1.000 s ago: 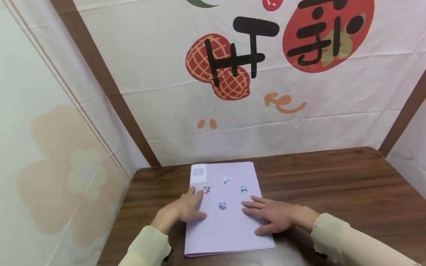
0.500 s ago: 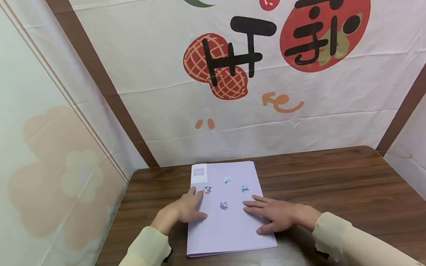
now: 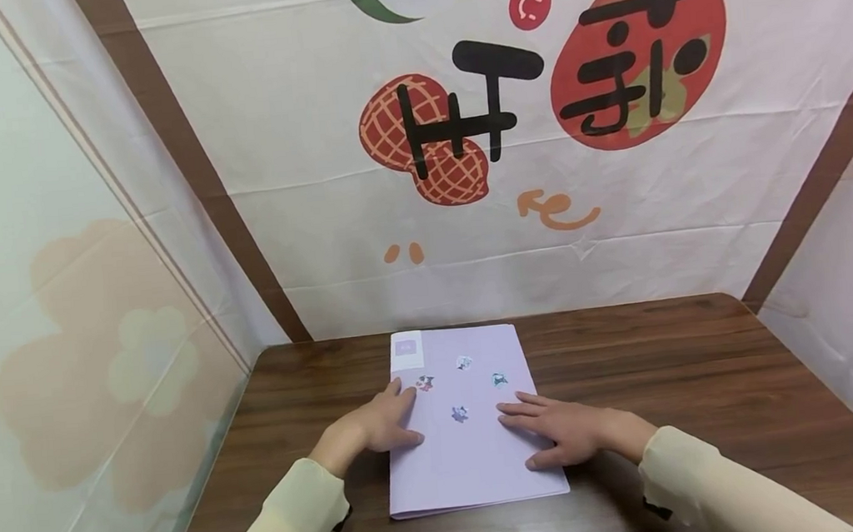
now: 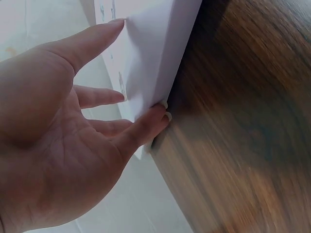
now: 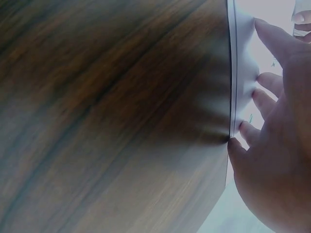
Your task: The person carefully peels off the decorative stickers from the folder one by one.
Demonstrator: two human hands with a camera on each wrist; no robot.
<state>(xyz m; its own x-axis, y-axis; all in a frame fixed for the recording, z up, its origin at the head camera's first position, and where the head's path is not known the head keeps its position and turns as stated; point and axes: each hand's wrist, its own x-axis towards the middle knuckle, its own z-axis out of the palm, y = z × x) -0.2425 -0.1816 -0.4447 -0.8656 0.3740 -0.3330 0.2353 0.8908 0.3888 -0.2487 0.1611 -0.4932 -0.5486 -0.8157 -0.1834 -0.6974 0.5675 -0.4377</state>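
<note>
A lavender folder (image 3: 480,462) lies on the wooden table, with a white label (image 3: 406,350) at its upper left corner. Several small cartoon stickers (image 3: 460,414) dot its cover. My left hand (image 3: 374,420) is at the folder's left side, its thumb and some fingers on the cover; in the left wrist view, other fingertips (image 4: 164,104) touch the folded spine. Over the right edge, my right hand (image 3: 571,430) rests with spread fingers on the cover. In the right wrist view, its little finger (image 5: 235,148) lies against the folder's edge. Neither hand grips anything.
The brown wooden table (image 3: 667,364) extends to both sides of the folder. A white printed cloth (image 3: 303,225) hangs behind the table's back edge, and more cloth closes off the left and right sides.
The folder has slid a little to the right across the table, with both hands moving along on it. The head view has shifted slightly to the right.
</note>
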